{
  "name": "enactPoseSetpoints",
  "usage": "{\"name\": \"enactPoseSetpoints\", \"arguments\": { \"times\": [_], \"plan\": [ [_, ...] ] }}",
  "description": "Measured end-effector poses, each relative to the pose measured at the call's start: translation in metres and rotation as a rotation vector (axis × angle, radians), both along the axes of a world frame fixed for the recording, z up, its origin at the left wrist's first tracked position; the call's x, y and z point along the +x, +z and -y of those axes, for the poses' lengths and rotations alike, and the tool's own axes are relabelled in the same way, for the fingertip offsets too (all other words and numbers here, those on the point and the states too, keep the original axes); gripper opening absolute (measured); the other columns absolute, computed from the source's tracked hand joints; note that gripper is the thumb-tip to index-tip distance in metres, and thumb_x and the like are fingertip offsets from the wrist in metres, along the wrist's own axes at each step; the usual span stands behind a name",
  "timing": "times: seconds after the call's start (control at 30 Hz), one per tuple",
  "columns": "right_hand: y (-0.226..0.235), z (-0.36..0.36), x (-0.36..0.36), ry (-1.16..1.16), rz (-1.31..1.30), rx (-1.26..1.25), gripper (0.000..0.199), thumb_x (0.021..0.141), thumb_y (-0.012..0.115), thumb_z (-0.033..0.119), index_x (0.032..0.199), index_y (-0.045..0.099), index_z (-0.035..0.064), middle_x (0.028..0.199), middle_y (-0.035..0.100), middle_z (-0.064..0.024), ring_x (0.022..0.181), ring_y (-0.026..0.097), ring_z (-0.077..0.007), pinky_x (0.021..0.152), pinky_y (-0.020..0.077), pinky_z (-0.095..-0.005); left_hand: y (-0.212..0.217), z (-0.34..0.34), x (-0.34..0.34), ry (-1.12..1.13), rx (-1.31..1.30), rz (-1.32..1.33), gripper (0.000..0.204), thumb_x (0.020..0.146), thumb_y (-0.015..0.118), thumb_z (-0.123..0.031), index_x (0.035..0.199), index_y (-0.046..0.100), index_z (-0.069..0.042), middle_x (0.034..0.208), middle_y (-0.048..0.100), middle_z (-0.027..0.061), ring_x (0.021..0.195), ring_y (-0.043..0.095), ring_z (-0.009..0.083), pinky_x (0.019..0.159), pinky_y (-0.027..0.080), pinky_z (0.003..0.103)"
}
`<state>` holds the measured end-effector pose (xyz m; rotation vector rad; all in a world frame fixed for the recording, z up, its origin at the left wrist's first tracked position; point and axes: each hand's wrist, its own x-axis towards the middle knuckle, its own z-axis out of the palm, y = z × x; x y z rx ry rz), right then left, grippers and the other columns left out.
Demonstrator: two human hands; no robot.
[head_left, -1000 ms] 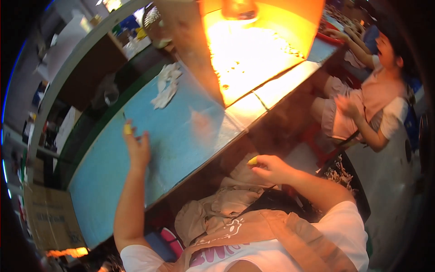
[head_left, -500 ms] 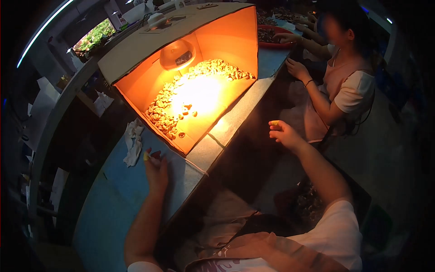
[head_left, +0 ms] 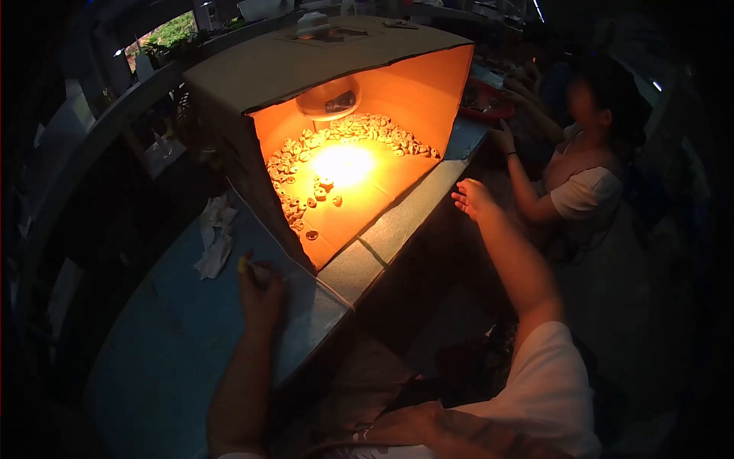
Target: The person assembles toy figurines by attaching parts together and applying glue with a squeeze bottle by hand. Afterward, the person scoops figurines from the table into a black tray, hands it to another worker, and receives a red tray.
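My left hand [head_left: 261, 297] is over the blue tabletop [head_left: 168, 329], beside the near left corner of a cardboard box [head_left: 267, 69]. Its fingers are curled in, with yellow wrap on one fingertip; shadow hides what they hold, if anything. My right hand [head_left: 472, 199] is held in the air right of the box's front edge, fingers loosely bent and apart, nothing visible in it. Inside the box a glowing lamp [head_left: 329, 99] lights a heap of small round brown pieces [head_left: 382, 130]. Several loose pieces [head_left: 321, 191] lie in front of the heap.
A crumpled white cloth or paper [head_left: 215, 237] lies left of the box. A pale cord [head_left: 334, 293] runs by its front corner. On the right a co-worker [head_left: 589, 168] sits by a red tray [head_left: 489, 103]. The table edge [head_left: 382, 260] slants away to the right.
The view has shifted, so the box appears further right and lower. My right hand has turned and come nearer the box's right front corner. My left hand stays beside the box.
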<state>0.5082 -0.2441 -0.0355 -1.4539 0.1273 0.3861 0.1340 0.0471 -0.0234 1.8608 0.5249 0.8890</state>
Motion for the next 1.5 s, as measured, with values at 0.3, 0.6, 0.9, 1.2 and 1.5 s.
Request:
{"name": "enactPoseSetpoints", "arguments": {
  "times": [0.3, 0.6, 0.9, 1.2, 1.5],
  "plan": [
    [0.015, 0.027, -0.001, -0.234, -0.036, 0.168, 0.052, 0.075, 0.063, 0.034, 0.114, 0.041, 0.0083, 0.102, 0.043, -0.0083, 0.083, 0.053, -0.0223, 0.07, 0.0455, -0.0369, 0.0, -0.004, 0.001, 0.025, 0.083, -0.072, 0.053, 0.077, 0.061, -0.005, 0.124, 0.037, -0.001, 0.089, 0.053, 0.0084, 0.081, 0.053, 0.0143, 0.073, 0.043, 0.026],
    [0.035, 0.065, -0.001, -0.299, -0.089, 0.137, 0.084, 0.069, 0.066, 0.05, 0.131, 0.027, 0.0087, 0.126, 0.034, -0.016, 0.108, 0.044, -0.0307, 0.087, 0.0406, -0.0433, -0.01, -0.013, 0.004, 0.097, 0.115, 0.01, 0.062, 0.079, 0.064, -0.018, 0.129, 0.031, -0.002, 0.111, 0.05, 0.017, 0.099, 0.052, 0.0278, 0.084, 0.042, 0.036],
    [0.013, 0.113, -0.039, -0.426, -0.145, 0.464, 0.114, 0.059, 0.066, 0.065, 0.141, 0.008, 0.0126, 0.143, 0.014, -0.0155, 0.133, 0.015, -0.0315, 0.104, 0.0212, -0.0494, -0.001, 0.004, -0.002, 0.31, 0.487, 0.18, 0.064, 0.083, 0.059, -0.022, 0.129, 0.025, 0.007, 0.129, 0.032, 0.0253, 0.12, 0.032, 0.0358, 0.101, 0.026, 0.041],
    [0.007, 0.153, -0.061, -0.371, -0.038, 0.651, 0.078, 0.071, 0.063, 0.043, 0.131, 0.029, 0.0062, 0.133, 0.03, -0.0139, 0.12, 0.036, -0.0313, 0.101, 0.0275, -0.0484, -0.005, -0.004, 0.001, 0.327, 0.571, 0.179, 0.061, 0.083, 0.057, -0.022, 0.128, 0.027, 0.008, 0.128, 0.033, 0.0277, 0.119, 0.034, 0.0391, 0.101, 0.026, 0.043],
    [0.024, 0.204, -0.151, -0.326, 0.097, 0.763, 0.041, 0.067, 0.048, 0.009, 0.107, 0.048, 0.0, 0.109, 0.054, -0.0138, 0.102, 0.053, -0.0301, 0.084, 0.0471, -0.0463, 0.0, 0.001, 0.002, 0.295, 0.669, 0.185, 0.058, 0.085, 0.055, -0.022, 0.128, 0.028, 0.007, 0.127, 0.034, 0.0262, 0.118, 0.035, 0.0393, 0.1, 0.027, 0.043]
  ]
}}
